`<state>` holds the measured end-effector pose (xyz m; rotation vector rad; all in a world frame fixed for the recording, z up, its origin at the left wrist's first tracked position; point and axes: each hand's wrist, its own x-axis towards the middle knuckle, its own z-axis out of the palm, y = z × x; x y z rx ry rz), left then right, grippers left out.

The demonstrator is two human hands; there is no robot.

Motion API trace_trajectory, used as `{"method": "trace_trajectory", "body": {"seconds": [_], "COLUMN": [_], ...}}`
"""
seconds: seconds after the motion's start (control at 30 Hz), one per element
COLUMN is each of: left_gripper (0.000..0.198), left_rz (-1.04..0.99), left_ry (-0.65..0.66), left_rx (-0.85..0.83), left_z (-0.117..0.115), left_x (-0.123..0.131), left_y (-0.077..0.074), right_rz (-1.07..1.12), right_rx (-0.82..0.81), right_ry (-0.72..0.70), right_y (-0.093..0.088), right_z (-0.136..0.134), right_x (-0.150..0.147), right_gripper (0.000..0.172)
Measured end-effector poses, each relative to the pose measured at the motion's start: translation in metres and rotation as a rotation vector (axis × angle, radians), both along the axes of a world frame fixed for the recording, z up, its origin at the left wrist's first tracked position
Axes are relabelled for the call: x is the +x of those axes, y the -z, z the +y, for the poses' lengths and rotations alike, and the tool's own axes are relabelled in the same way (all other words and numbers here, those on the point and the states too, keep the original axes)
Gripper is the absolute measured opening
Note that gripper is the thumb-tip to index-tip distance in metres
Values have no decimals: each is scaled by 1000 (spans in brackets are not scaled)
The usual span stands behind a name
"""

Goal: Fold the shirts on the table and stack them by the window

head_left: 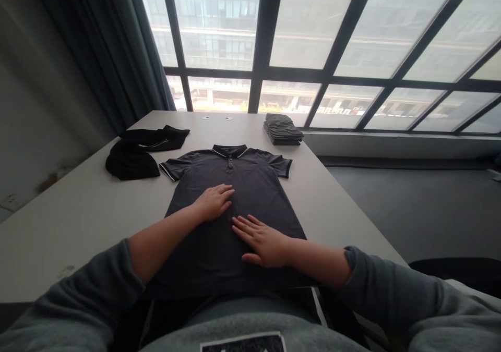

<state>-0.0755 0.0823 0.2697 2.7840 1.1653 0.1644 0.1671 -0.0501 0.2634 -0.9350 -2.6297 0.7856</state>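
A dark grey polo shirt (250, 185) lies spread front side up, its black collar with a white line pointing away from me and both short sleeves out to the sides. On the middle of its chest my left hand (214, 202) rests flat with the fingers out. My right hand (263, 241) lies lower and to the right on the same cloth, palm down and fingers spread. Neither hand grips anything. The shirt's hem comes down to the near edge of the table.
The shirt lies on a white table (340, 216). A crumpled black garment (135, 159) sits at the left, beyond the left sleeve. At the back right stands a folded stack of striped cloth (283, 129). Windows and a dark curtain (117, 55) rise behind the table.
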Motion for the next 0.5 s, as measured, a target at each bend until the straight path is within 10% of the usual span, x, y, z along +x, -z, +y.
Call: {"method": "trace_trajectory", "body": {"seconds": [0.33,0.5], "left_gripper": [62,63], "left_rz": [56,62], "left_ry": [64,161], "left_rx": [-41,-23], "left_z": [5,-1], "left_x": [22,38], "left_y": [22,22], "right_rz": [164,190], "right_rx": [-52,187], "right_ry": [-306,140], "right_y": [-15,-20], "right_z": [-34,49], "right_x": [-11,19], "right_gripper": [62,44]}}
